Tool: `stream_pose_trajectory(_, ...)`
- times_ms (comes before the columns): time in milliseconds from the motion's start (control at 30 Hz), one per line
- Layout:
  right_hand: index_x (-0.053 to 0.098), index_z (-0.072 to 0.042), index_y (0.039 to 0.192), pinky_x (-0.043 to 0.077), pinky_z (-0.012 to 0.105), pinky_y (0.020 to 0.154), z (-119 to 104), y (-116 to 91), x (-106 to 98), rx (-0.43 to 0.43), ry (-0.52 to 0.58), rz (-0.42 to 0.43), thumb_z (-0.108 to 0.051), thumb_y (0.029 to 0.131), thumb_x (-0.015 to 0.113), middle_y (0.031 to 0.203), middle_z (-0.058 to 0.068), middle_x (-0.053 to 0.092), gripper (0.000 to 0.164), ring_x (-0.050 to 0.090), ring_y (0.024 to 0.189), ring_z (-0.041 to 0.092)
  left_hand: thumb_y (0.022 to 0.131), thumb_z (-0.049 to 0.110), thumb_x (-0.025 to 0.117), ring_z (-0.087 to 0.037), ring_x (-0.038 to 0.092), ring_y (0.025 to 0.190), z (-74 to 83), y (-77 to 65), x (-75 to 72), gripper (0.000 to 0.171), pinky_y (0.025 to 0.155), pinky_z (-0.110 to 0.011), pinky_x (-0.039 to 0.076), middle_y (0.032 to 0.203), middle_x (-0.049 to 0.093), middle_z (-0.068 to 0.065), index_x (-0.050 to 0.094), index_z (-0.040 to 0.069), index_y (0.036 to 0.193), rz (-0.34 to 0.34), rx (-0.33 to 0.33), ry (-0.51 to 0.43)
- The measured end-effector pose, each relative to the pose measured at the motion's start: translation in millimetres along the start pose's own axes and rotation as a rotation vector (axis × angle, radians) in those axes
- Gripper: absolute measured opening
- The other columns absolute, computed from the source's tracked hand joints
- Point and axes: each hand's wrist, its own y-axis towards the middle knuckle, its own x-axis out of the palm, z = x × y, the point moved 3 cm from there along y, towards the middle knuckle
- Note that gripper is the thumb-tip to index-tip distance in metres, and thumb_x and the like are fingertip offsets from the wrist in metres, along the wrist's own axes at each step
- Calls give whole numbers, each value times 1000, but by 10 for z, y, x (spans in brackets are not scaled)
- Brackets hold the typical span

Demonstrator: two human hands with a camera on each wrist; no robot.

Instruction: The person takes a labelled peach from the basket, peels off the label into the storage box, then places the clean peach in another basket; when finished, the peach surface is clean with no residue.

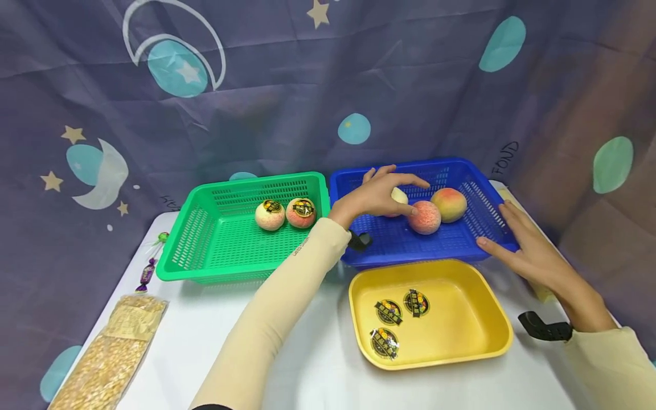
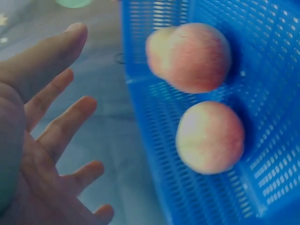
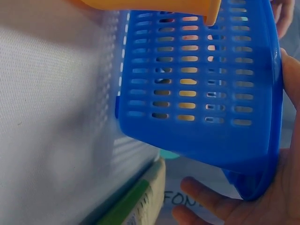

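Observation:
My left hand (image 1: 381, 193) hangs over the blue basket (image 1: 374, 253) with its fingers spread and nothing in its grasp. Inside lie a pink peach (image 1: 424, 218), a yellow-red peach (image 1: 452, 206) and a pale peach (image 1: 399, 197) that the hand partly hides. In the left wrist view, that palm and its fingers stand apart from the peaches. At the basket's right end is my right hand (image 1: 538, 259), its thumb by the rim (image 3: 276, 93) and its other fingers extended past the outer corner.
The green basket (image 1: 230, 272) on the left holds two peaches with black stickers. A yellow tray (image 1: 451, 319) with three round stickers (image 1: 388, 312) sits in front of the blue basket. Along the left table edge lie a grain bag (image 1: 110, 359) and a purple-wrapped candy (image 1: 147, 275). A patterned curtain (image 1: 287, 85) hangs behind.

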Motion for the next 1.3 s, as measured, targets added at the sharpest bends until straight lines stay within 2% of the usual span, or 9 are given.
stream_pose_trajectory(167, -2, -8, 164, 2, 78, 116, 22, -7, 12, 4, 2, -3, -46, 99, 59, 171, 19, -11, 97, -1, 153, 55, 93, 43, 72, -25, 9, 160, -48, -430, -193, 48, 127, -57, -2, 153, 52, 13, 61, 35, 139, 86, 60, -52)
stream_pose_trajectory(300, -2, -8, 164, 2, 78, 115, 26, 0, 13, 8, -6, -5, -46, 99, 59, 171, 19, -11, 97, -1, 153, 56, 95, 42, 70, -26, 10, 160, -186, -817, -298, 46, 127, -57, -1, 155, 51, 11, 62, 33, 139, 171, 44, -84)
stream_pose_trajectory(433, -2, -7, 164, 1, 78, 115, 12, 25, 37, -6, -3, -5, -45, 99, 59, 171, 19, -11, 96, -1, 153, 56, 96, 39, 69, -26, 10, 159, -410, -1251, -345, 45, 126, -59, 1, 155, 50, 10, 61, 33, 140, 255, -27, -141)
stream_pose_trajectory(633, -2, -6, 163, -1, 78, 115, 26, 24, 44, -16, -7, -1, -44, 99, 59, 170, 20, -12, 96, -3, 153, 56, 97, 34, 70, -24, 9, 159, -805, -1948, -309, 46, 122, -66, 16, 155, 50, 10, 61, 30, 141, 406, -131, -237)
stream_pose_trajectory(700, -2, -6, 163, -2, 77, 115, 36, 19, 40, -20, -7, 1, -44, 99, 59, 170, 19, -12, 96, -5, 153, 55, 97, 32, 70, -24, 9, 159, -926, -2198, -304, 46, 121, -68, 17, 156, 50, 8, 60, 28, 142, 459, -171, -250)
stream_pose_trajectory(933, -2, -6, 163, -5, 77, 115, 57, 8, 26, -36, -12, 18, -42, 99, 60, 171, 18, -13, 96, -7, 153, 55, 97, 28, 71, -32, 8, 159, -1219, -2986, -335, 49, 119, -73, 5, 160, 46, -1, 58, 24, 144, 654, -338, -151)
stream_pose_trajectory(1100, -2, -6, 163, -6, 76, 115, 62, 7, 31, -28, -17, 30, -42, 98, 61, 170, 17, -14, 97, -8, 153, 54, 96, 27, 71, -38, 7, 158, -1360, -3340, -320, 51, 117, -74, 0, 160, 45, -8, 58, 21, 145, 793, -405, -114)
stream_pose_trajectory(1300, -4, -6, 163, -5, 79, 112, 41, 19, 39, -4, -19, 9, -45, 99, 58, 169, 17, -17, 97, -10, 152, 56, 96, 27, 71, -38, 9, 158, -1479, -3568, -294, 53, 119, -71, -5, 161, 43, -10, 56, 18, 146, 879, -443, -60)
